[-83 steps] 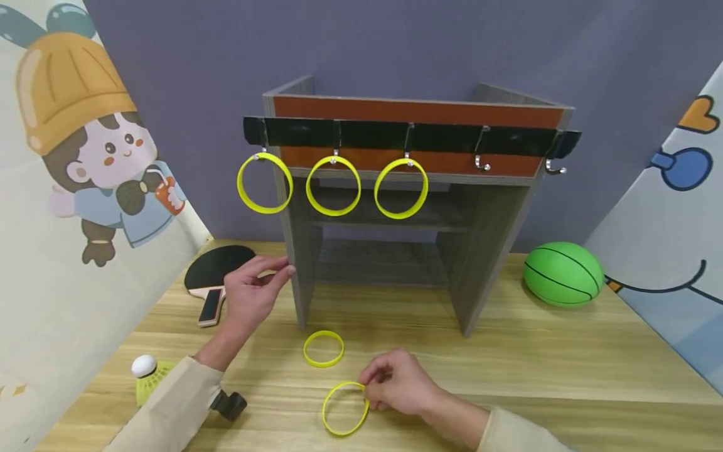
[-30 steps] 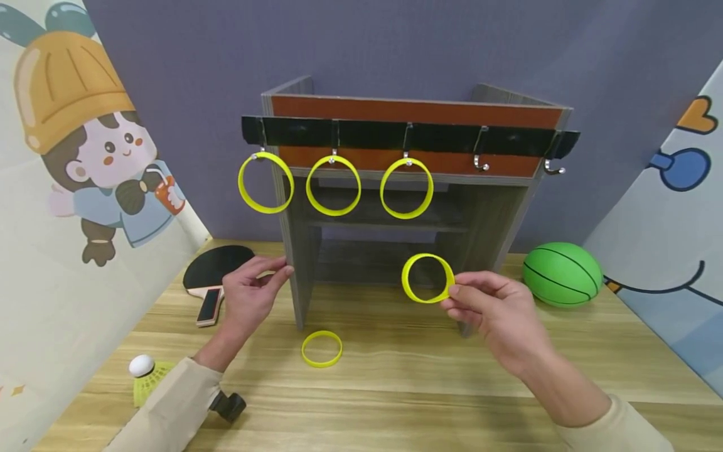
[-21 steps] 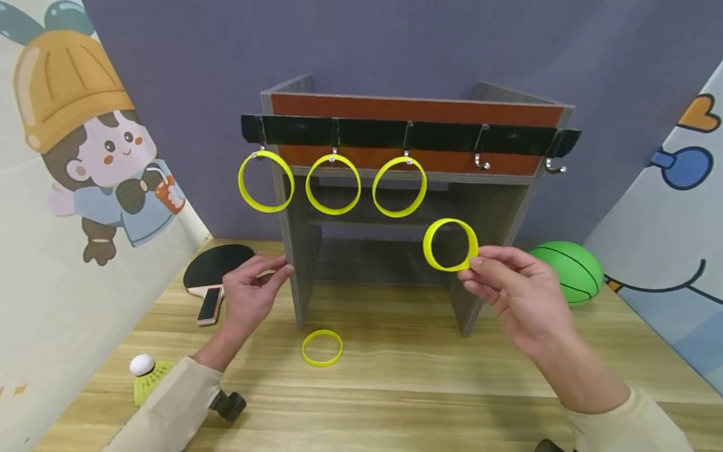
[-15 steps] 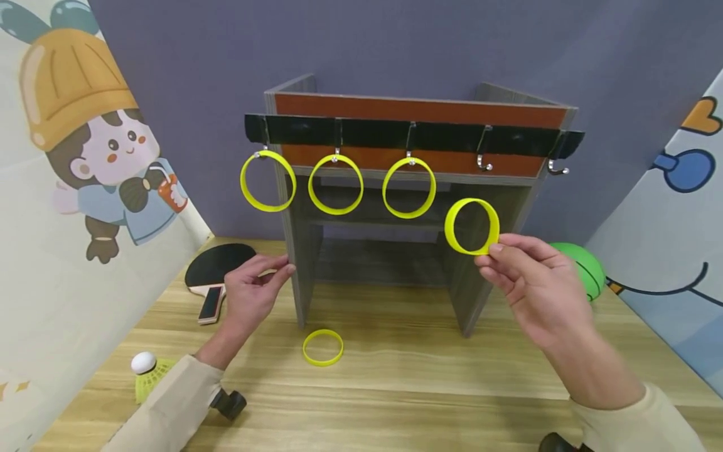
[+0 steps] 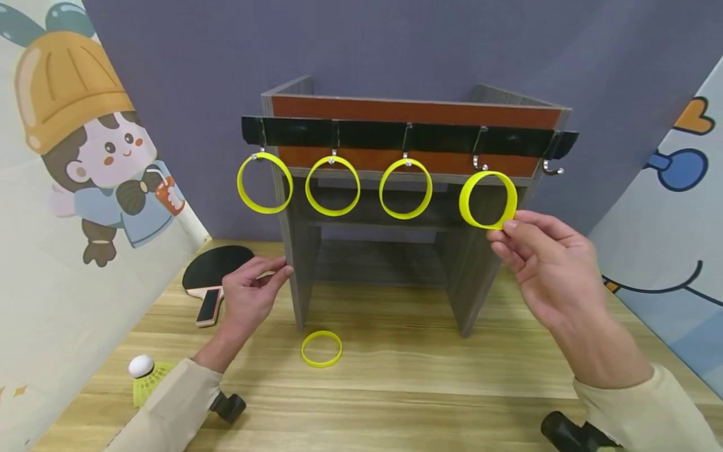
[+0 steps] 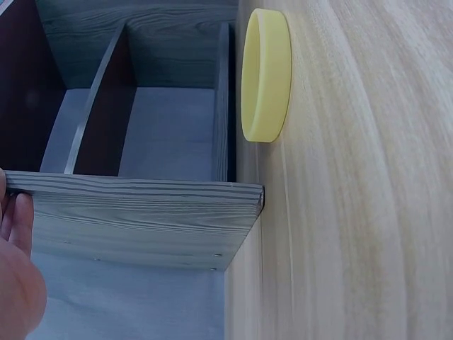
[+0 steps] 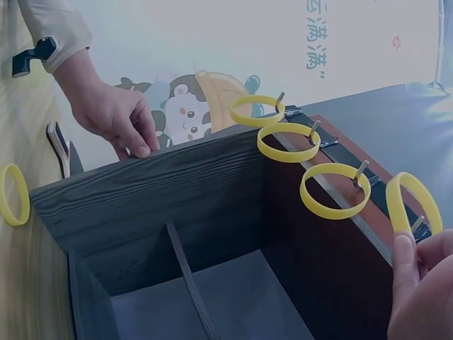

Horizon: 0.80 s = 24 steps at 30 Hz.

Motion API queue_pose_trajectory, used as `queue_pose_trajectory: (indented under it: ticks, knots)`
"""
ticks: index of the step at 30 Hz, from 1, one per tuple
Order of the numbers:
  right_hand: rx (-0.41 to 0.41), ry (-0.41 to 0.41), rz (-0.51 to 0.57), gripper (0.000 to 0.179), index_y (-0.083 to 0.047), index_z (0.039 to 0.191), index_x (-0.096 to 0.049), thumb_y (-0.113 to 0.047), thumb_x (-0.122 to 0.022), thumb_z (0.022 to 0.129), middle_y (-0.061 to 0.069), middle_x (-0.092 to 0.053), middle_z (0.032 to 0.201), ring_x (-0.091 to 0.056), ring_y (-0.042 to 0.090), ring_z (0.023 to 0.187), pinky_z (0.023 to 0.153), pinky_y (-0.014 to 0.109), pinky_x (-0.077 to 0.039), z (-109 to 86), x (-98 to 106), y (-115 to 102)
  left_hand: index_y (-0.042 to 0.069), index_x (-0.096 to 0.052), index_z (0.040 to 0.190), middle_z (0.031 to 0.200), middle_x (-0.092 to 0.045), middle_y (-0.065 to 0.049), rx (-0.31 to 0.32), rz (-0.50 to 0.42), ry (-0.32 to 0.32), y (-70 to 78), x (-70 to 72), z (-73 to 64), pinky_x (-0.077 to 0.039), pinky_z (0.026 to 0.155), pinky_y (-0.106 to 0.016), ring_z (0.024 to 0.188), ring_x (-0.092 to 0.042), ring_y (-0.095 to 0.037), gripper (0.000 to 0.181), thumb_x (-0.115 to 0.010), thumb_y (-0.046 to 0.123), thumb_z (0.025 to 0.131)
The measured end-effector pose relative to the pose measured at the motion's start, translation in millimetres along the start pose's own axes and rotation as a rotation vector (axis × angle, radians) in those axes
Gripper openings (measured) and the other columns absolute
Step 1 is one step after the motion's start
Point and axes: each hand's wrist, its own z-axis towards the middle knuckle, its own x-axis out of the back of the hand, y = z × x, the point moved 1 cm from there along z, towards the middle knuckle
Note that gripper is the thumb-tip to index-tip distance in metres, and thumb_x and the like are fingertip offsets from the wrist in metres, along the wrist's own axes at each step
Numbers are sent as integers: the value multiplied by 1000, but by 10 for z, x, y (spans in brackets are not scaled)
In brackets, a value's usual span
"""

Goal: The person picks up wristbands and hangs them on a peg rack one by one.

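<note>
My right hand pinches a yellow wristband at its lower right, thumb in front. The band stands upright, its top edge just below the fourth hook. In the right wrist view, that hook's tip shows inside the band's outline. Three matching wristbands hang from the hooks to the left, on a black rail. With thumb and fingers my left hand holds the front edge of the grey shelf's left side panel. Another yellow wristband lies on the table before the shelf.
A bare hook sits at the rail's right end. Left of the shelf lie a table tennis bat and a yellow shuttlecock. The grey shelf's right side panel stands behind the right hand. A purple-grey wall rises behind.
My right hand has lifted the wristband off the table and carried it up and right to the fourth hook, now covering the green ball. The left hand has stayed on the panel.
</note>
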Motion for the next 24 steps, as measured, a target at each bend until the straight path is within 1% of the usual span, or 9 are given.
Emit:
queue_pose_trajectory:
  ticks: [6,8,11,13,14,16,19,22,24]
  knots:
    - [4,-6,64,22,6,104,-66,3,-71,82,18,-65,98,-69,26,80,75,31,-55,32,-19,-7,-12,-71,88,80,-66,-22,12,15,-9,6,8,-12,-55,62,-19,73,-64,-9,22,-70,-24,70]
    - [5,-7,69,23,6,104,-66,3,-71,82,18,-65,98,-69,27,80,75,31,-55,42,-30,-11,-15,-69,88,78,-65,-24,10,14,-13,69,-5,1,-55,62,-18,73,-64,-9,22,-69,-26,69]
    - [2,3,47,26,6,106,-65,2,-73,81,18,-65,99,-69,27,82,77,31,-55,58,-61,-16,-17,-68,87,77,-63,-26,-1,9,-17,175,-26,30,-55,61,-18,71,-64,-10,21,-68,-28,69]
    - [0,14,32,29,5,107,-65,1,-74,80,18,-65,101,-68,27,84,78,31,-54,72,-82,-15,-18,-67,87,76,-63,-26,-10,-1,-11,231,-40,48,-54,61,-17,71,-64,-10,21,-67,-28,68]
    - [-4,22,27,30,5,107,-65,0,-75,79,17,-65,101,-68,27,84,78,31,-54,78,-89,-13,-18,-67,87,76,-63,-27,-12,-4,-10,235,-41,52,-54,61,-17,71,-64,-10,21,-67,-29,68]
    - [-7,31,30,31,5,107,-65,0,-76,79,17,-65,101,-68,27,85,78,31,-54,88,-99,-6,-18,-67,87,76,-63,-27,-14,-10,-8,206,-37,51,-54,62,-17,71,-64,-10,21,-67,-29,68]
    - [-8,36,43,31,5,107,-66,1,-76,78,17,-66,100,-69,27,84,77,31,-55,98,-99,8,-18,-68,87,77,-63,-27,-3,-3,-12,109,-17,31,-55,62,-19,72,-64,-10,22,-67,-29,68]
    - [-6,29,49,30,5,106,-66,1,-75,78,17,-66,99,-69,27,83,76,31,-55,106,-98,22,-15,-69,89,78,-65,-24,5,0,-12,11,7,4,-55,63,-20,73,-64,-9,23,-69,-26,69]
    - [-7,27,44,30,6,106,-66,1,-76,78,17,-66,99,-69,27,83,77,31,-55,113,-97,30,-12,-71,89,79,-66,-21,5,3,-10,-7,14,-2,-55,63,-20,73,-64,-9,23,-70,-24,70]
